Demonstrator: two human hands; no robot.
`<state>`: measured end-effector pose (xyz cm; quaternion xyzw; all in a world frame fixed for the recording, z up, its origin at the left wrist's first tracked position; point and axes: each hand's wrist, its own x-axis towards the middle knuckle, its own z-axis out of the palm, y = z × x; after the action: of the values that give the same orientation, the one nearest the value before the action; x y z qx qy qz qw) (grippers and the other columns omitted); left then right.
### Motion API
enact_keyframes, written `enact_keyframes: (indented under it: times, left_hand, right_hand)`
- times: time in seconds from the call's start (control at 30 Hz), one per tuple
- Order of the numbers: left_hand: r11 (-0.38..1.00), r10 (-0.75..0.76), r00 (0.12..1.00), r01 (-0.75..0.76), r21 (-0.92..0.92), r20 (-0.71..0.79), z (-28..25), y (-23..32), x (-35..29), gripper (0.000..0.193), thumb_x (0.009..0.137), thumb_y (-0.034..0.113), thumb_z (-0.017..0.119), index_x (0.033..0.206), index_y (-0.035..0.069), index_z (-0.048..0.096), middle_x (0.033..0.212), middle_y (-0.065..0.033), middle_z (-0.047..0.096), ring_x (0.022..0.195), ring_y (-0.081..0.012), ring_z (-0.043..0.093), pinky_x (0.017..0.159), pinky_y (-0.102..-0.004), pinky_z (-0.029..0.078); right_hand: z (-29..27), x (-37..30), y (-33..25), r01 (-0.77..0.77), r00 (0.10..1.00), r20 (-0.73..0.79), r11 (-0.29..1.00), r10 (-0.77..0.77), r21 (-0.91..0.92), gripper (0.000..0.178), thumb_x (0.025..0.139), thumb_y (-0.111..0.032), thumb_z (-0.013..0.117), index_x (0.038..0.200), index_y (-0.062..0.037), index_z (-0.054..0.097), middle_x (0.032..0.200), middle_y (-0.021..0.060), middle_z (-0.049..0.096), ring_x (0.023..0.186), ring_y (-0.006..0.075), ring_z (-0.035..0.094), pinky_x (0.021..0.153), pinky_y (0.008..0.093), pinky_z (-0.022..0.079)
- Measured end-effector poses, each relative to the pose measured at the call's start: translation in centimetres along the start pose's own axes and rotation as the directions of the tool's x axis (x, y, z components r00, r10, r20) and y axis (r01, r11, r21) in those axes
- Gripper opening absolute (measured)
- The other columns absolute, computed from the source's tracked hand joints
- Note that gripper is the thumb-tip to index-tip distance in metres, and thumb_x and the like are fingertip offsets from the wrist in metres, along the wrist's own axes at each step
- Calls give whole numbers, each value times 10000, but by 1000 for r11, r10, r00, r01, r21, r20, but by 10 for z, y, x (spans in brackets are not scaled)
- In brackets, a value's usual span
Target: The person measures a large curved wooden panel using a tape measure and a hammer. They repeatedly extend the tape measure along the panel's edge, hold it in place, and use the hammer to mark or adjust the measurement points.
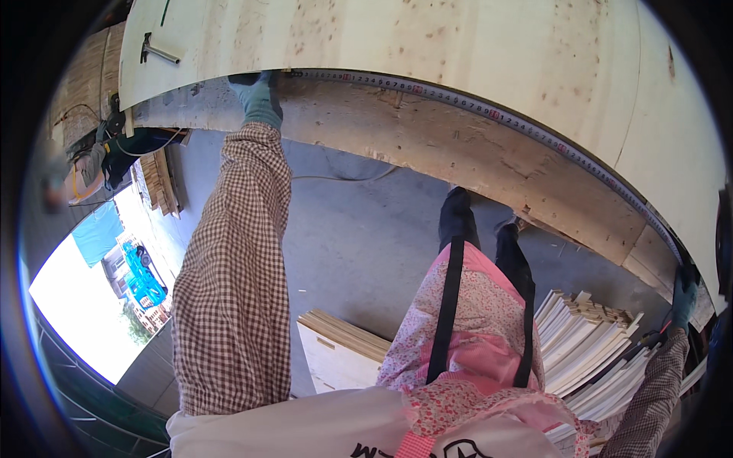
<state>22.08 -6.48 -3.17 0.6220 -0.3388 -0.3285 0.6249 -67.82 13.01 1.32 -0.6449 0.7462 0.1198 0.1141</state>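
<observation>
A steel tape measure is stretched along the near edge of a large pale plywood sheet, curving in this view. At its left end my left hand, in a teal glove with dark fingertips, is closed at the sheet's edge by the tape's tip; its fingertips are partly hidden. Far to the right, my gloved right hand is closed around the tape's other end, at the sheet's right side. The tape's case is mostly hidden by that hand. A claw hammer lies on the sheet at the upper left.
Under the sheet runs a worn wooden bench edge. Stacked white strips stand at lower right, and boards lean near my legs. A cable lies on the grey floor. At left are dark equipment and a bright doorway.
</observation>
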Motion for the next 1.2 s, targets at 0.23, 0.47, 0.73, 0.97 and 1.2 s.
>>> enact_keyframes:
  times: [0.23, 0.47, 0.73, 0.97, 1.2]
  left_hand:
    - [1000, 4, 1000, -4, -12, -2, -3, 2, -2, 836, 644, -105, 704, 1313, 133, 263, 1296, -71, 399, 1135, -238, 443, 895, -351, 466]
    - [997, -54, 999, 54, 47, -2, 5, 12, -8, 844, 629, -83, 729, 1294, 119, 250, 1283, -86, 381, 1138, -239, 429, 905, -357, 467]
    - [998, -51, 999, 52, -35, 12, 3, 10, -8, 873, 601, -89, 738, 1298, 110, 251, 1294, -94, 357, 1161, -246, 406, 915, -366, 463]
    - [996, -51, 999, 51, -76, 4, 7, 5, -8, 965, 522, -37, 797, 1309, 87, 252, 1270, -94, 376, 1152, -233, 403, 972, -345, 409]
    - [998, -57, 996, 58, 20, -64, 1, -5, -10, 974, 505, 51, 826, 1297, 62, 260, 1256, -106, 390, 1135, -239, 413, 1000, -335, 364]
  right_hand:
    - [-5, 0, -11, -45, 999, -10, 999, 45, -30, 328, 868, -193, 527, 1168, -63, 547, 1186, 134, 545, 1087, 295, 512, 910, 349, 386]
    - [-4, -2, -11, -128, 991, 46, 989, 125, 70, 343, 861, -215, 536, 1160, -49, 552, 1160, 136, 565, 1091, 286, 513, 909, 345, 383]
    - [-10, 1, -27, -26, 1000, -13, 998, 27, 64, 309, 872, -175, 531, 1158, -59, 554, 1159, 150, 554, 1089, 283, 512, 898, 346, 387]
    - [-2, 3, -6, -74, 997, 27, 993, 72, 96, 371, 881, -201, 534, 1205, -24, 501, 1165, 163, 532, 1085, 282, 509, 901, 342, 388]
    - [5, 8, 26, -62, 998, 29, 994, 59, 95, 415, 888, -235, 525, 1212, 19, 478, 1213, 189, 499, 1126, 285, 480, 936, 340, 377]
